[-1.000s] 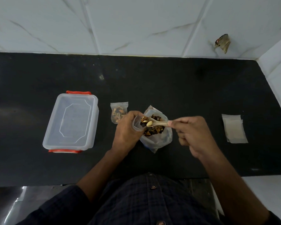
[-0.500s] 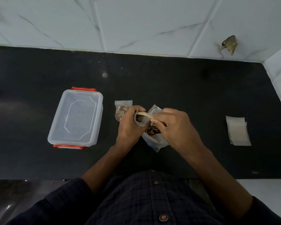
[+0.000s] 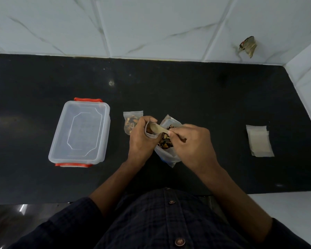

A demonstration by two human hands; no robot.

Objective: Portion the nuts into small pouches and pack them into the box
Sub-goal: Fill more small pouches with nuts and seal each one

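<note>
Nuts (image 3: 166,142) heaped in open bag (image 3: 169,156) mid-counter. Left hand (image 3: 141,141) gripping small pouch (image 3: 150,133), mouth up. Right hand (image 3: 190,143) pinching wooden spoon (image 3: 155,128), bowl tipped into pouch. 1 filled pouch (image 3: 131,121) lying beside closed box (image 3: 81,132).

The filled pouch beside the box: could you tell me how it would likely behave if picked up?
The filled pouch looks like thin clear plastic, so probably floppy. It holds only a few nuts, so likely light. Lying flat by the box, it should slide rather than roll.
</note>
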